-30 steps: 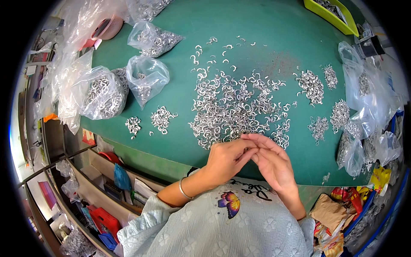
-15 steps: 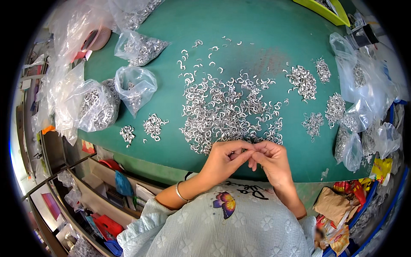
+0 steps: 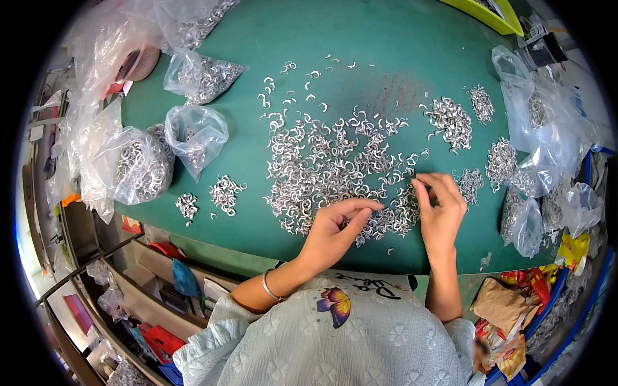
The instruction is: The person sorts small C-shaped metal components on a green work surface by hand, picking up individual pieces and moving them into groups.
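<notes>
1. Left hand is over the near edge of the big pile of metal pieces, mid-table, covering some; can't tell whether it's gripping any.
2. Right hand, well apart, is at the pile's right edge, thumb and forefinger close; can't tell what's between them.
3. Hemming that hand in, a small heap sits just beside the knuckles, with clear bags farther right.
4. Over left, two little heaps lie near filled plastic bags.
5. Far right corner: a yellow-green tray.

Central pile on table, bags left, smaller piles right
</notes>
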Demonstrator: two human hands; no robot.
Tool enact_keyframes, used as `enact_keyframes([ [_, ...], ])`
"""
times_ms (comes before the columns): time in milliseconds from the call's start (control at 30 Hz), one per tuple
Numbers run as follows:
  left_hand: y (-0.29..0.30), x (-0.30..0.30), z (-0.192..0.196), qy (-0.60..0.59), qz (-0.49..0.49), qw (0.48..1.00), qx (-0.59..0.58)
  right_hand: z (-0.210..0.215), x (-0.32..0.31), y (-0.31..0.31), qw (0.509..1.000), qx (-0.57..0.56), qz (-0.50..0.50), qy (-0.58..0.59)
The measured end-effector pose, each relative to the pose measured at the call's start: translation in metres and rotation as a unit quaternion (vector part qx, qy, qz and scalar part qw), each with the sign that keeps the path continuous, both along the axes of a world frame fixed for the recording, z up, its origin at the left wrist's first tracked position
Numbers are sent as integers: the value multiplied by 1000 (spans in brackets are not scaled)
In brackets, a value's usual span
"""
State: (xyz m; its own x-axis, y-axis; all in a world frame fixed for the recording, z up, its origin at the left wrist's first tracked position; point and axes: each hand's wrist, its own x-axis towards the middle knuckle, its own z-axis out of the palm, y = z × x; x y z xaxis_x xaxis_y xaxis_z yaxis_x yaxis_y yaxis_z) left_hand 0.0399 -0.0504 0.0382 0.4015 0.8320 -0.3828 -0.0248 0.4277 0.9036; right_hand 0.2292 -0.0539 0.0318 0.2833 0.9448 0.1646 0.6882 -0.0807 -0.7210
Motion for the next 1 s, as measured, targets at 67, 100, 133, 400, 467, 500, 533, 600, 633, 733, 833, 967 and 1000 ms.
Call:
enact_keyframes([
  [67,-2,2,-2,-5,-15,1000,-11,-13,1,5,996,38,21,-80],
  [100,-3,2,-1,-3,-21,1000,-12,-17,1,7,994,40,27,-96],
  [133,-3,3,-1,-1,-26,1000,-12,-21,1,9,992,41,35,-113],
  [400,0,-1,-8,-8,-38,999,-28,-21,18,0,973,-78,10,216],
  [467,1,-2,-6,-13,-36,998,-41,-17,25,-1,859,-72,41,506],
  [500,2,-2,-5,-18,-34,998,-50,-15,26,-1,769,-66,56,633],
  [533,2,-2,-5,-23,-30,998,-59,-13,27,0,744,-63,69,662],
  [600,2,-2,-6,-26,-31,997,-59,-4,27,1,716,-72,45,693],
  [633,1,-2,-6,-27,-30,997,-59,-1,27,1,701,-76,34,708],
  [733,-2,-2,-7,-7,-25,999,-29,-15,30,-8,926,-123,44,354],
  [833,-4,0,-10,-2,-21,1000,-11,-11,16,-5,994,-86,48,49],
  [967,-4,0,-6,8,-35,999,-6,-13,11,-4,994,-72,59,-58],
  [1000,-4,0,-5,12,-36,999,-10,-13,11,-3,993,-65,69,-72],
])
